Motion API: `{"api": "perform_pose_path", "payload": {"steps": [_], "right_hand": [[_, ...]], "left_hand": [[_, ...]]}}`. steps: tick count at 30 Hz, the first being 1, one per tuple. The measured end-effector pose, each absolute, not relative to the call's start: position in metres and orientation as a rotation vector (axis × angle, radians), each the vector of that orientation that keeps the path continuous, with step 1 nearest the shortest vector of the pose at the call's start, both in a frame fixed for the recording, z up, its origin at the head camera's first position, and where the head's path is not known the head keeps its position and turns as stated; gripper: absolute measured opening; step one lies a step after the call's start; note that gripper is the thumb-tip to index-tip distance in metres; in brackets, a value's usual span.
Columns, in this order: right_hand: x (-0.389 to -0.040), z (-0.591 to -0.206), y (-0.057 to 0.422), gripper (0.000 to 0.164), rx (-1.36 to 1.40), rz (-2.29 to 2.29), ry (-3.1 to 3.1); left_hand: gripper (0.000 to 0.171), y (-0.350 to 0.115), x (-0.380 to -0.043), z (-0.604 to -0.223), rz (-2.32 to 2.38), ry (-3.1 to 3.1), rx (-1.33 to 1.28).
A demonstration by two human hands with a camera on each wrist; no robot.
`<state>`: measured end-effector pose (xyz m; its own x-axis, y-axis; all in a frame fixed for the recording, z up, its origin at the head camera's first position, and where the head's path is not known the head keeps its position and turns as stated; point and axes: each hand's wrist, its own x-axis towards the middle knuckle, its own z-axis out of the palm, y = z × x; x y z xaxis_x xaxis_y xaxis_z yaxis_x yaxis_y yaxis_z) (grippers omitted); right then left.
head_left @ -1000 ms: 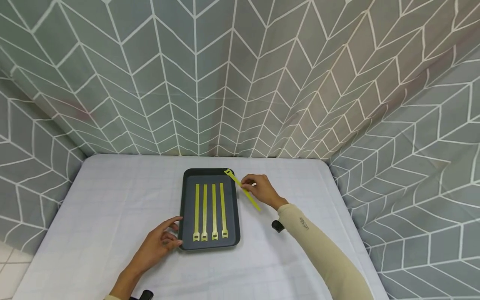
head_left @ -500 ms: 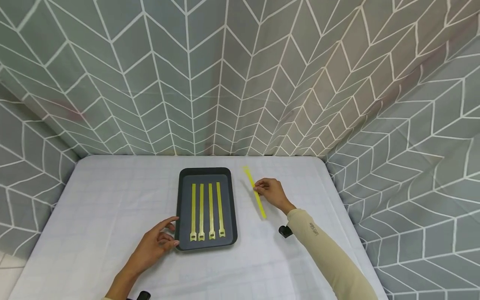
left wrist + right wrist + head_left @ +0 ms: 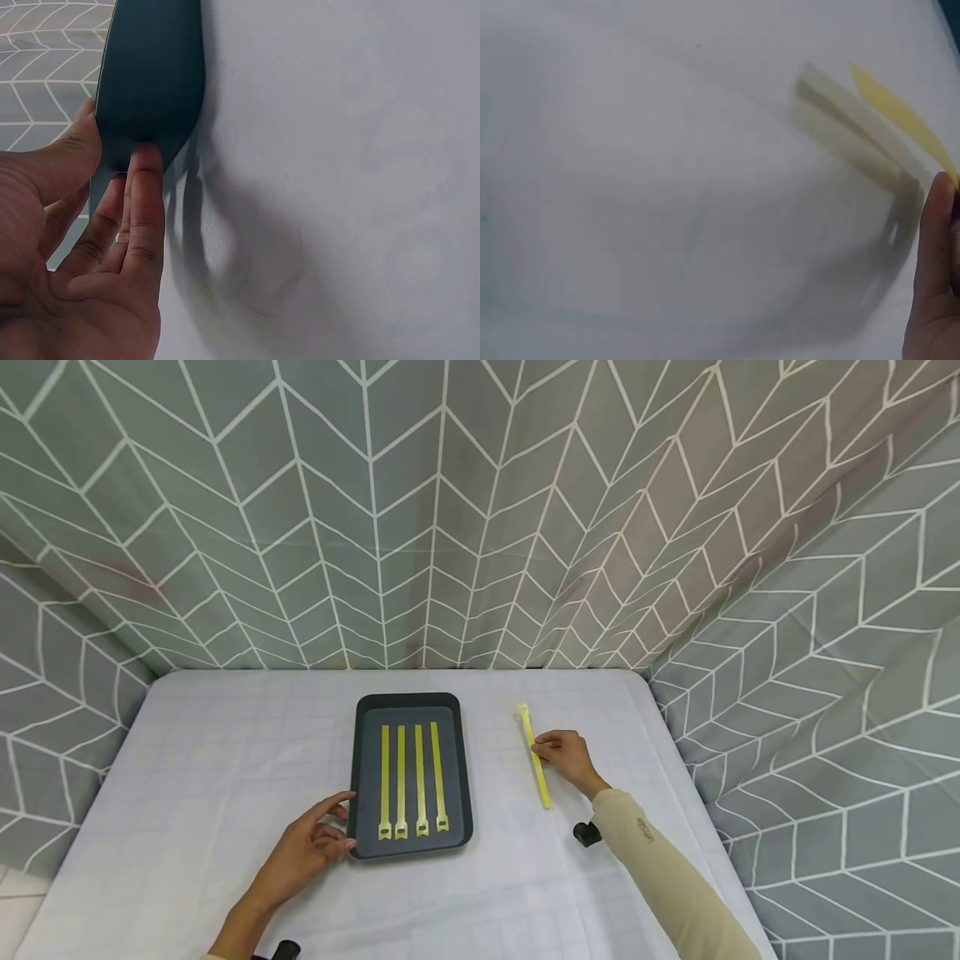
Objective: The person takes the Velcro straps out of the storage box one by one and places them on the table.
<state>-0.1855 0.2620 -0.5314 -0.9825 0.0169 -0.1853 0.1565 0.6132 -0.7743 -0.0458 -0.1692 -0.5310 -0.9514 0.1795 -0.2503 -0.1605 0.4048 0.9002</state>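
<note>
A dark grey rectangular tray [image 3: 463, 777] lies on the white-covered table, with several yellow hook-and-loop cable ties [image 3: 401, 777] side by side in it, slotted heads toward me. My left hand [image 3: 303, 852] holds the tray's left side near its front corner. The left wrist view has the thumb at the rim and fingertips [image 3: 146, 157] against the outer wall. To the right of the tray, my right hand [image 3: 567, 758] pinches another yellow cable tie [image 3: 542, 781] by its middle, its head pointing away. The right wrist view catches only part of that tie [image 3: 900, 112], with its shadow below.
White cloth covers the table [image 3: 210, 760]. Behind it and along the right hangs a grey curtain [image 3: 420, 527] with white chevron lines. Small black devices sit at both wrists, the right one [image 3: 587, 834] beside a beige sleeve [image 3: 667, 877].
My right hand has carried the cable tie from over the tray's back right corner rightward and slightly toward me. The tie has turned more upright in view. The left hand stays at the tray.
</note>
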Motion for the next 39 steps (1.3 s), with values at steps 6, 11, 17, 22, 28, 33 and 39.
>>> {"api": "perform_pose_path", "payload": {"steps": [6, 11, 17, 22, 28, 33, 39], "right_hand": [[-0.180, -0.533, 0.273, 0.020, 0.213, -1.287, 2.686], [-0.175, -0.535, 0.282, 0.020, 0.291, -1.248, 2.714], [-0.175, -0.538, 0.288, 0.020, 0.308, -1.215, 2.746], [-0.176, -0.539, 0.289, 0.018, 0.317, -1.193, 2.768], [-0.178, -0.540, 0.288, 0.015, 0.253, -1.130, 2.831], [-0.178, -0.539, 0.288, 0.015, 0.221, -1.074, 2.887], [-0.178, -0.540, 0.288, 0.015, 0.216, -1.006, 2.926]], "left_hand": [[0.075, -0.170, -0.046, -0.530, 1.562, 2.346, -0.013], [0.075, -0.168, -0.047, -0.530, 1.568, 2.350, 0.007], [0.075, -0.168, -0.048, -0.530, 1.547, 2.354, -0.004], [0.074, -0.168, -0.048, -0.530, 1.557, 2.351, 0.007], [0.074, -0.168, -0.046, -0.529, 1.547, 2.371, 0.012], [0.074, -0.167, -0.046, -0.528, 1.554, 2.366, 0.016], [0.074, -0.168, -0.047, -0.528, 1.549, 2.371, 0.021]]}}
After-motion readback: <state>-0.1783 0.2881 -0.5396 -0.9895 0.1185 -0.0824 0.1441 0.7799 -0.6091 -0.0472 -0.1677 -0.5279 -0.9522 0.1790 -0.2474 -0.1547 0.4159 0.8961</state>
